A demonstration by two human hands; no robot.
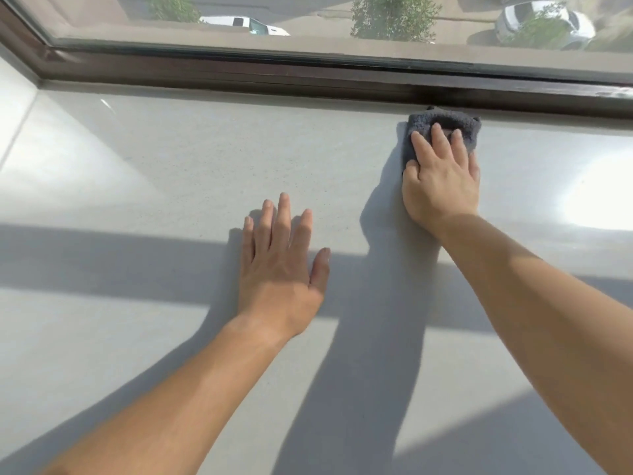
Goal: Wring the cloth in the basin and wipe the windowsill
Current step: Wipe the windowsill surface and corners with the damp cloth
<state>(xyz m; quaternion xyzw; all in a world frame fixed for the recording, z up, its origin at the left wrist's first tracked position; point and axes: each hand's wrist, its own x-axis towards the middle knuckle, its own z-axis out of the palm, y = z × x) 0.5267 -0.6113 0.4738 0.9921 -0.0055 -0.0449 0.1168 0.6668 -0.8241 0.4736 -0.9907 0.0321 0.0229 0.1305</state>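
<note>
Your right hand lies on the dark grey cloth in the upper right of the frame. Its fingers are extended and press down on the fabric, and the thumb rests at the cloth's left edge. The cloth is folded small. It sits on the windowsill with its far edge touching the dark window frame.

Your left hand is at centre frame, flat on the sill with fingers spread, holding nothing. It is well apart from the cloth.

The frame runs across the top of the picture and bounds the sill's far edge. At upper left the sill meets a pale side wall in a corner. Bare sill surface extends left of both hands toward that corner, and right of the cloth to the frame's right edge. Shadow bands cross the lower half.
</note>
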